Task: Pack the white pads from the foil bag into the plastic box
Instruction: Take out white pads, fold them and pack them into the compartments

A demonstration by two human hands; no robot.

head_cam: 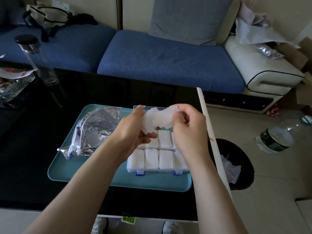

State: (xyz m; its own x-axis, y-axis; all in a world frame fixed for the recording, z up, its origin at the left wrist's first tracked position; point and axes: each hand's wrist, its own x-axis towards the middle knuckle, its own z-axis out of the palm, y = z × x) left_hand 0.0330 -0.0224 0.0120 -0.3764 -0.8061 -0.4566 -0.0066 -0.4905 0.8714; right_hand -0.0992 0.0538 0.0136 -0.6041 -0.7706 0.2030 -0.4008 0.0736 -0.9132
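Fingers (149, 136) of the left hand (133, 130) and right hand (190, 132) pinch a soft, fluffy clump of white pads (157, 118) from either side, above the far half of the clear plastic box (158, 170), whose rectangular cells hold flat white stacks. The box sits at the teal tray's (118, 181) right edge and the crinkled foil bag (98, 129) at its left, on the glossy black table (33, 149).

Nothing legible here: the yellow-green sticker (128, 219) below the table's (143, 205) near edge carries dark print, too blurred to read; the bottle label (268, 141) likewise.
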